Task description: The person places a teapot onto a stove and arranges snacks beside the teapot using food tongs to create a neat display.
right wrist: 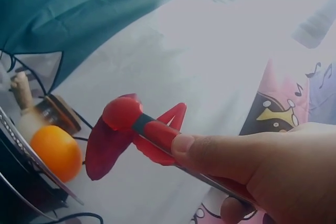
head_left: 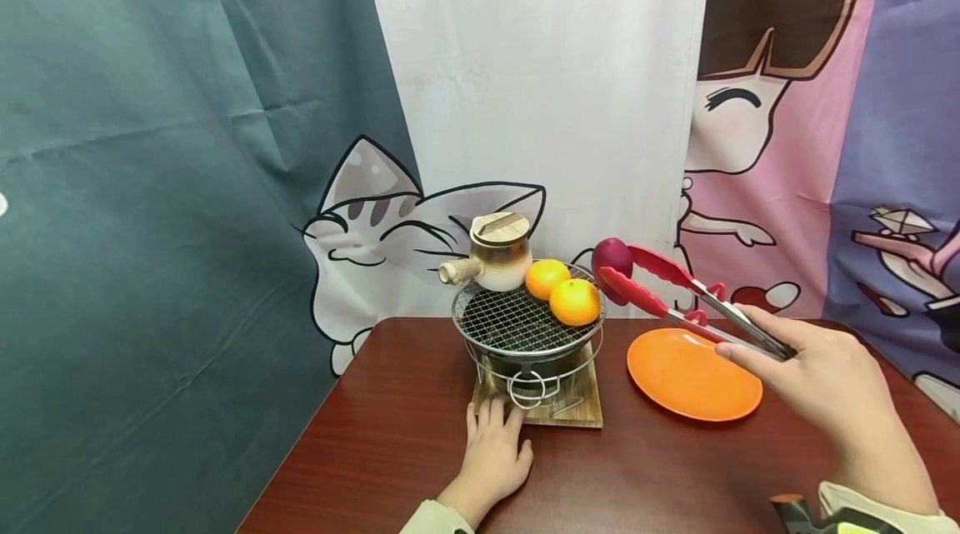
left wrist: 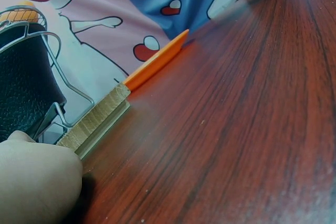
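Note:
My right hand (head_left: pixel 832 376) grips the steel handles of red-tipped tongs (head_left: pixel 645 294). Between the tong tips hangs a purple-red sweet potato (head_left: pixel 613 259), just off the right rim of the grill; in the right wrist view the sweet potato (right wrist: pixel 107 150) looks long and tapered. Two oranges (head_left: pixel 547 277) sit on the wire mesh of the round grill (head_left: pixel 510 326), beside a small lidded pot (head_left: pixel 504 255) with a side handle. My left hand (head_left: pixel 491 455) rests with its fingers extended at the front edge of the wooden board (head_left: pixel 588 405) under the grill.
An orange plate (head_left: pixel 693 376) lies on the dark red table (head_left: pixel 600 476), right of the grill. Behind the table hangs a cartoon-printed curtain (head_left: pixel 540 84). A dark object (head_left: pixel 795 509) shows beside the right sleeve at the lower right.

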Demonstrator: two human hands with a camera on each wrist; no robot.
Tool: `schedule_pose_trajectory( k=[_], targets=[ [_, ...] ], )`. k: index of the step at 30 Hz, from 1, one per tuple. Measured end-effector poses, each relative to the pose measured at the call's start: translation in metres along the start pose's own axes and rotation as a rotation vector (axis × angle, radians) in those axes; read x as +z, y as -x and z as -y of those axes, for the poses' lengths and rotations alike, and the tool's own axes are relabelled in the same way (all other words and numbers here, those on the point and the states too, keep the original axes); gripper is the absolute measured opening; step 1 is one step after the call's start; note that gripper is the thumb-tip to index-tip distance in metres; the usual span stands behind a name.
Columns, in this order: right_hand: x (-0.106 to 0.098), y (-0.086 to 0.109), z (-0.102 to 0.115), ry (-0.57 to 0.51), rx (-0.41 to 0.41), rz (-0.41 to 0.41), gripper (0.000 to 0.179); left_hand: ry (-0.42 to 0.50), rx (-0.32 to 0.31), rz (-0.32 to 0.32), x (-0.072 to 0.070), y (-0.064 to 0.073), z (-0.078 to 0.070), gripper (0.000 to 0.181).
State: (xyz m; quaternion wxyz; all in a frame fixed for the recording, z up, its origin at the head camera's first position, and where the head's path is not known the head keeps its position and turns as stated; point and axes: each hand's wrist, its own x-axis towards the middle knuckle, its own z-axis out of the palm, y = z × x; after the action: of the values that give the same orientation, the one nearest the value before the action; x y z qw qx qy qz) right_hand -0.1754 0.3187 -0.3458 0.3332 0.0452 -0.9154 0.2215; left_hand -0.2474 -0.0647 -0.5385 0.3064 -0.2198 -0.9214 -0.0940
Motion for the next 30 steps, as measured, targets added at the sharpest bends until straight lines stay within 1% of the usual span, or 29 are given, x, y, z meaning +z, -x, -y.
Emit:
schedule_pose_trajectory(
  k=[3,11,23,30],
  targets=[
    [0.002,0.000,0.004,-0.009,-0.010,-0.007,0.063,-0.008,-0.008,0.010,-0.001,0.000,0.000,0.053],
    [0.003,0.000,0.011,-0.012,-0.032,-0.024,0.063,-0.008,-0.006,0.007,-0.002,0.000,-0.001,0.054],
    [0.008,0.001,0.017,-0.011,-0.098,-0.039,0.064,-0.007,-0.022,0.048,-0.005,-0.001,-0.003,0.053],
    [0.008,0.002,0.020,-0.008,-0.145,-0.085,0.064,-0.013,-0.012,0.029,-0.003,0.000,-0.002,0.053]
  ],
)
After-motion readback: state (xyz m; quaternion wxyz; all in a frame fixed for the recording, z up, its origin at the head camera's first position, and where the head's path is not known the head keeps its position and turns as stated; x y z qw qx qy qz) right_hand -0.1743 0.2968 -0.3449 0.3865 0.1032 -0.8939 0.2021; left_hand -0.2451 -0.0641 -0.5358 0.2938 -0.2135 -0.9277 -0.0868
